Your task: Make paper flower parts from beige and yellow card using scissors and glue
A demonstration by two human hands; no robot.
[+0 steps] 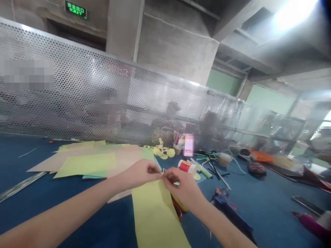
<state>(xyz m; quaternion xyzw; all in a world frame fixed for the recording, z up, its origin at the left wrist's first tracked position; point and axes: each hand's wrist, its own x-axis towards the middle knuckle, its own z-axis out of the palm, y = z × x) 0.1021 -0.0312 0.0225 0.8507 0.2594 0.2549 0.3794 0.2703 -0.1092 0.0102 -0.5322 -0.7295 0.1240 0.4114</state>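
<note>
My left hand (pixel 142 175) and my right hand (pixel 184 187) meet in front of me, fingertips pinched close together. Between them a small yellowish tip shows, too small to name. Just below the fingers lies a long strip of yellow paper (pixel 157 215), running toward me. Under my right hand, beside the strip, red and yellow loop handles (pixel 178 208) stick out, partly hidden. A white bottle with a red label (pixel 187 167) lies on its side behind my right hand. Farther back stands a small yellow paper craft (pixel 163 151) with round pieces.
Stacked yellow and pinkish paper sheets (pixel 88 163) cover the left of the blue table (pixel 103 220). A metal ruler (pixel 23 186) lies far left. On the right are a blue glue gun (pixel 230 210), pens (pixel 204 168) and a dark phone (pixel 309 205). A perforated metal screen (pixel 77 86) stands behind.
</note>
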